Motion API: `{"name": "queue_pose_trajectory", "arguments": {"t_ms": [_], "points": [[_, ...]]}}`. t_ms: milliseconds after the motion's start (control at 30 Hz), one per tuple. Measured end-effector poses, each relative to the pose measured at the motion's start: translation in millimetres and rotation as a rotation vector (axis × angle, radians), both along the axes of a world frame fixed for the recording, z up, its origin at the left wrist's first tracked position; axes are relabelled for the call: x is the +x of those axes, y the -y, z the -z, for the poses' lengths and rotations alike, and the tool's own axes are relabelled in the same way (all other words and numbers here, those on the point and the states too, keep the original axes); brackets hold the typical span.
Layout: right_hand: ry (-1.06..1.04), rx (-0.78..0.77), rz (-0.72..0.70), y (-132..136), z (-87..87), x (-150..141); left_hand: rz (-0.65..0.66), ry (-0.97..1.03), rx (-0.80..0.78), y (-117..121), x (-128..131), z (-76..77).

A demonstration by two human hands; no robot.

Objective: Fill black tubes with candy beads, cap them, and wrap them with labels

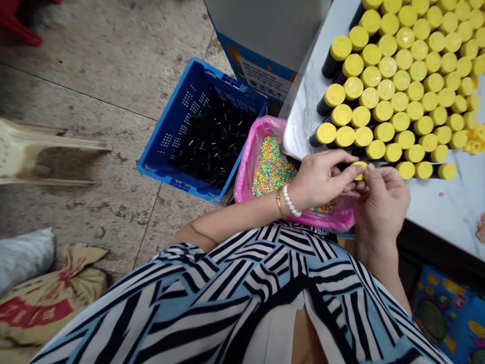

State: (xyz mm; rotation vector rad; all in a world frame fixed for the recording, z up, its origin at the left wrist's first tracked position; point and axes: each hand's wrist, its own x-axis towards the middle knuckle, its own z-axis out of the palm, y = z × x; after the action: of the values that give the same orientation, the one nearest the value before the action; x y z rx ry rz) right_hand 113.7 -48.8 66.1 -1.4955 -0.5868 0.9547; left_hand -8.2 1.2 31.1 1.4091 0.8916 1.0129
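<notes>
Between both hands, over the table's near edge, is a small tube with a yellow cap (358, 164). My left hand (325, 178) wraps its fingers around the tube, the thumb against the cap. With thumb and fingertips together, my right hand (382, 194) pinches at the cap's right side. The tube's body is mostly hidden by the fingers. Below my left wrist sits a pink basin (245, 172) lined with clear plastic, holding small multicoloured candy balls (273, 167). Many black tubes with yellow caps (400, 121) stand upright in close rows on the table, just beyond my hands.
A blue crate (166, 119) of loose black tubes (214, 144) stands on the floor left of the basin. Behind it is a large carton (265, 30). The white tabletop (443, 207) reaches to the right. A plastic stool (22, 151) and a tied sack (49, 303) are at left.
</notes>
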Motion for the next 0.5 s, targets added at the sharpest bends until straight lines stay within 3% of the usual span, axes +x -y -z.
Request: {"name": "queue_pose_trajectory", "arguments": {"t_ms": [167,333,500], "points": [[0.119,-0.024,0.058,3,-9.4,-6,0.011,0.02,0.093,3,-5,4.0],[0.029,-0.136,-0.07,2,-10.8,5,-0.019,-0.013,0.106,3,-2,1.5],[-0.038,-0.156,-0.134,2,-1.8,12,-0.025,-0.057,0.117,1,0,2.4]]}}
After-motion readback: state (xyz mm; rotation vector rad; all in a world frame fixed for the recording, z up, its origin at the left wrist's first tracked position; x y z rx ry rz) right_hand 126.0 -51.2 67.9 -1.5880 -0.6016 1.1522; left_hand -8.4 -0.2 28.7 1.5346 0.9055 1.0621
